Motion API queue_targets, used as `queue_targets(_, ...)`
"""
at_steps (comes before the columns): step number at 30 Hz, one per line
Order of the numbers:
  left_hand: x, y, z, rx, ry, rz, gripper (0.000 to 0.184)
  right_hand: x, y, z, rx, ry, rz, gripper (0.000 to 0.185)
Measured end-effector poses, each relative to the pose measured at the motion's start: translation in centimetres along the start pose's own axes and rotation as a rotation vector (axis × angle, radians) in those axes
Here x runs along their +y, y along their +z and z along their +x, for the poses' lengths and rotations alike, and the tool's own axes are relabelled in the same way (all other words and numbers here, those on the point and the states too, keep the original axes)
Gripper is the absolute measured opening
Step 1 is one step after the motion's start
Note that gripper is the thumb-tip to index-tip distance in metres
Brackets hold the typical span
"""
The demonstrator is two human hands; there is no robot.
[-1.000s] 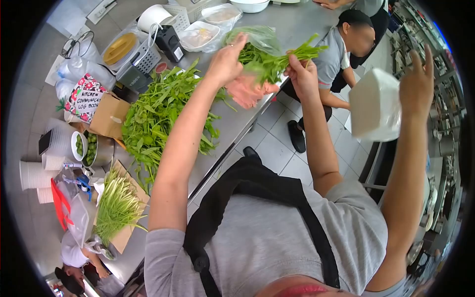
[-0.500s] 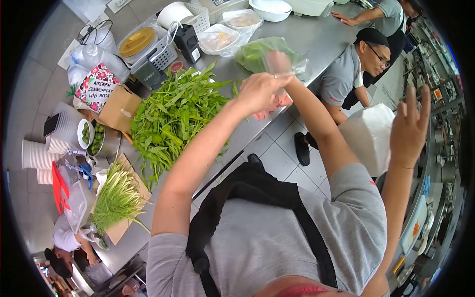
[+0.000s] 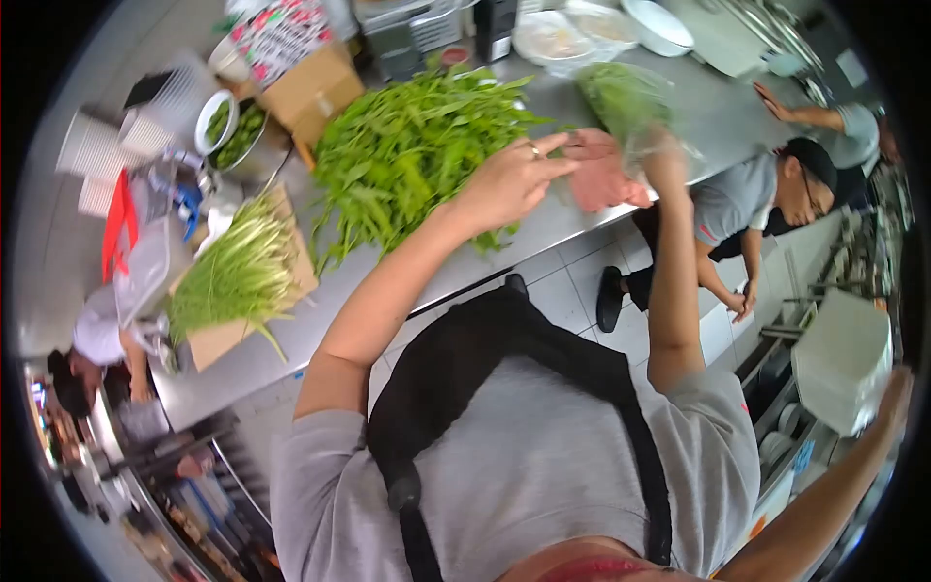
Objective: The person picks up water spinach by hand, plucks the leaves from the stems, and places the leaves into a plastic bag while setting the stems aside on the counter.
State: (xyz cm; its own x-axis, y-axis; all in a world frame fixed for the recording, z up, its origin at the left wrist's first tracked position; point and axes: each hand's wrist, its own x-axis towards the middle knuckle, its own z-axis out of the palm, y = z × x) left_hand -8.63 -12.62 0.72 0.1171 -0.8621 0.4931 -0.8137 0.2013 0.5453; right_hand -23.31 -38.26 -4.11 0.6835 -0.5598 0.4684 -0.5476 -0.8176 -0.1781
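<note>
My right hand (image 3: 666,163) grips the near end of a clear plastic bag of leafy greens (image 3: 621,102), over the metal counter; motion blurs the fingers a little. My left hand (image 3: 509,184) is open, with a ring on one finger and the index and middle fingers stretched toward a crumpled pink cloth-like item (image 3: 598,173). That pink item lies at the counter's front edge, between my hands. Beyond and left of my left hand spreads a big loose heap of long-leaved greens (image 3: 412,145).
On the metal counter (image 3: 335,281), thin green stalks (image 3: 238,267) lie on cardboard at left, near a pot of small green fruits (image 3: 242,136) and a cardboard box (image 3: 310,92). White bowls (image 3: 658,24) stand behind. A co-worker (image 3: 742,194) bends close at right; another person's arm (image 3: 824,485) reaches beside a white container (image 3: 839,359).
My hands have moved apart, uncovering more of the pink item. The bag has come nearer the front edge. My view has turned, and the white container appears farther right.
</note>
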Motion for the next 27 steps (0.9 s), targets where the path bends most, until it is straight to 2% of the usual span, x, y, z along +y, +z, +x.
queue_targets(1,-0.5,-1.4,-1.5,-0.003,-0.009,0.024,0.042,-1.3,-2.3,-1.1,0.027,0.026,0.076,0.028)
queue_targets(2,-0.9,-3.0,-3.0,0.062,-0.046,0.047,0.040,-3.6,-5.4,-1.9,-0.045,0.163,0.114,0.021)
queue_targets(3,-1.1,-4.5,-4.5,0.222,-0.089,0.059,0.033,-2.6,-5.5,-3.1,-0.004,0.172,0.159,0.021)
queue_targets(5,-2.9,-7.2,-7.8,0.439,-0.333,-0.011,0.027,-6.4,-8.8,-4.2,-0.069,0.223,0.125,0.020)
queue_targets(6,-3.9,-7.9,-9.5,0.619,-0.458,-0.131,0.020,-8.1,-9.5,-4.6,-0.101,0.253,0.219,0.018)
queue_targets(7,-4.4,-9.0,-11.0,0.713,-0.592,-0.179,0.011,-9.3,-9.6,-5.0,-0.134,0.282,0.312,0.016)
queue_targets(8,-4.6,-9.9,-12.4,0.774,-0.649,-0.201,0.012,-10.0,-8.5,-5.0,-0.106,0.122,0.403,0.013)
queue_targets(9,-4.8,-10.6,-13.4,0.775,-0.653,-0.199,0.012,-12.7,-8.2,-5.1,-0.071,0.072,0.601,0.013)
queue_targets(10,-5.0,-11.1,-14.5,0.713,-0.747,-0.182,0.017,-15.1,-7.6,-5.0,-0.073,-0.101,0.665,0.015)
queue_targets(11,-5.2,-11.3,-15.3,0.650,-0.839,-0.166,0.023,-17.8,-7.0,-4.8,-0.099,-0.206,0.642,0.018)
queue_targets(12,-5.8,-10.7,-16.0,0.621,-0.857,-0.207,0.025,-20.6,-6.9,-4.8,-0.244,-0.178,0.695,0.021)
queue_targets(13,-6.0,-9.9,-16.4,0.626,-0.857,-0.204,0.025,-23.0,-5.9,-4.7,-0.161,-0.387,0.684,0.022)
queue_targets(14,-6.1,-9.0,-16.5,0.507,-0.714,-0.124,0.016,-24.9,-4.6,-4.3,-0.074,-0.599,0.667,0.023)
queue_targets(15,-6.1,-8.3,-16.6,0.388,-0.573,-0.044,0.007,-26.8,-3.7,-4.3,-0.129,-0.724,0.586,0.023)
queue_targets(16,-5.7,-7.8,-16.6,0.394,-0.574,-0.041,0.007,-27.9,-2.9,-4.2,-0.185,-0.847,0.502,0.024)
queue_targets(17,-5.2,-7.2,-16.6,0.313,-0.487,0.164,0.008,-28.1,-1.8,-3.7,-0.184,-0.853,0.503,0.024)
queue_targets(18,-4.8,-6.9,-16.9,0.228,-0.397,0.366,0.013,-28.1,-0.6,-3.0,-0.198,-0.928,0.324,0.024)
queue_targets(19,-4.9,-6.9,-17.3,0.232,-0.395,0.371,0.013,-28.2,0.4,-2.1,-0.207,-0.995,0.142,0.025)
queue_targets(20,-5.1,-7.0,-17.6,0.258,-0.397,0.317,0.017,-27.6,1.1,-1.1,-0.200,-0.999,0.141,0.025)
queue_targets(21,-5.2,-7.2,-17.6,0.287,-0.396,0.262,0.021,-26.4,1.5,0.2,-0.214,-0.913,0.074,0.026)
queue_targets(22,-5.2,-7.8,-17.4,0.322,-0.383,0.206,0.020,-25.5,1.5,1.4,-0.226,-0.828,0.008,0.026)
queue_targets(23,-5.3,-8.3,-17.0,0.329,-0.378,0.210,0.020,-24.8,1.7,2.4,-0.219,-0.832,0.005,0.026)
queue_targets(25,-5.0,-10.0,-15.7,0.552,-0.343,-0.002,0.017,-24.2,1.4,3.3,-0.299,-0.750,-0.095,0.028)
queue_targets(27,-5.3,-11.8,-13.9,0.609,-0.306,-0.057,0.015,-24.8,0.6,3.8,-0.313,-0.744,-0.036,0.026)
